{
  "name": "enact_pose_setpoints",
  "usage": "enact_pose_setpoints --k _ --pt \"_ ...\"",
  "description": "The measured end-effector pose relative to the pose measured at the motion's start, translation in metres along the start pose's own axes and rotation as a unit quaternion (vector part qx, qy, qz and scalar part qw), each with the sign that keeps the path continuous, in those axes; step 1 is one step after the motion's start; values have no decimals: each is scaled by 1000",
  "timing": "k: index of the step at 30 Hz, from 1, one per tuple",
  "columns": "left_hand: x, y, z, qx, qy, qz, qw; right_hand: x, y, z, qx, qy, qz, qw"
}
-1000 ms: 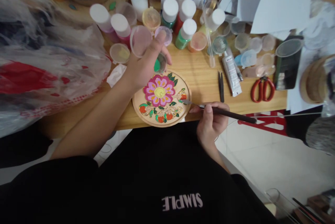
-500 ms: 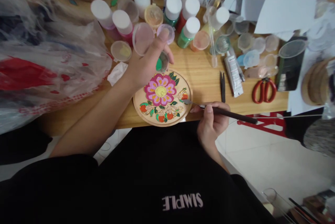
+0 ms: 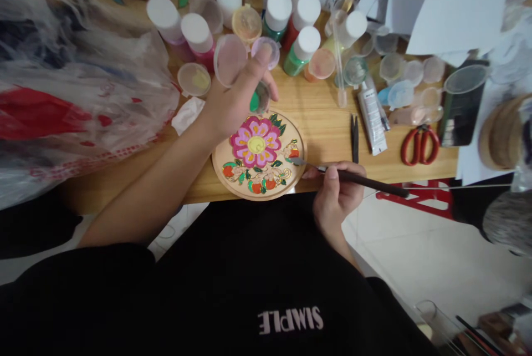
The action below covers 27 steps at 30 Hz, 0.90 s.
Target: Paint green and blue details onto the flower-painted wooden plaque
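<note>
A round wooden plaque (image 3: 226, 176) with a pink flower, orange fruits and green leaves outlined in gold lies at the table's front edge. Above its upper rim, my left hand (image 3: 236, 92) is closed around a small clear cup (image 3: 261, 96) with green paint in it; the fingers hide part of the cup. My right hand (image 3: 338, 192) grips a palette knife (image 3: 353, 177) by its dark handle, from the right. The knife's metal blade reaches over the plaque's right side, by an orange fruit; whether it touches the surface I cannot tell.
White-capped paint bottles (image 3: 305, 45) and several small lidded cups (image 3: 322, 65) stand along the back. To the right lie black tweezers (image 3: 354, 138), a metal tube (image 3: 372, 120) and red-handled pliers (image 3: 419, 146). A plastic bag (image 3: 124, 90) bulges over the left side, beside a crumpled tissue (image 3: 187, 116).
The whole view has shifted very slightly. Both hands, the cup and the palette knife keep nearly the same places over the plaque.
</note>
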<state>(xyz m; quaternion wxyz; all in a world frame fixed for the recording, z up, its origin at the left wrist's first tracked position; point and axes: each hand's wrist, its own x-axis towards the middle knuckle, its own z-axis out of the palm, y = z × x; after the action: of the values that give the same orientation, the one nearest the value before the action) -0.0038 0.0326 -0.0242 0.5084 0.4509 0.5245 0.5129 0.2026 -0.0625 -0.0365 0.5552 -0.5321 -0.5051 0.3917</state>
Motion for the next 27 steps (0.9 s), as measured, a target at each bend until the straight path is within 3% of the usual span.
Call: enact_pose_setpoints --k 27 --pt "2 -3 0 -43 4 18 999 -2 0 0 5 -5 10 1000"
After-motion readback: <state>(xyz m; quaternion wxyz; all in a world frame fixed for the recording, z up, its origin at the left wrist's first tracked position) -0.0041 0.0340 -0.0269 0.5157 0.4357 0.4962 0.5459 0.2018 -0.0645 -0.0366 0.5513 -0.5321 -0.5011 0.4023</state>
